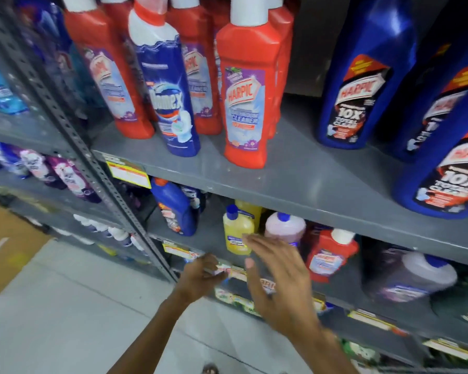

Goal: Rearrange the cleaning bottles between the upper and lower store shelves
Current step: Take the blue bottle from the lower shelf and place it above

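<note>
right hand spread, empty; left hand loosely curled, seemingly empty, by upright yellow bottle, cap up.

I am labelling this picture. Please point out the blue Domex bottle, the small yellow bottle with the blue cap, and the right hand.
Blue Domex bottle [166, 98]: head view, on its label.
Small yellow bottle with blue cap [237, 228]: head view, on its body.
Right hand [278, 282]: head view, on its back.

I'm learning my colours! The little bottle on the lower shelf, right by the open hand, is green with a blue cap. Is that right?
Not quite. The head view shows the little bottle by the open right hand on the lower shelf is yellow, not green. Its cap is blue, as you said.
</note>
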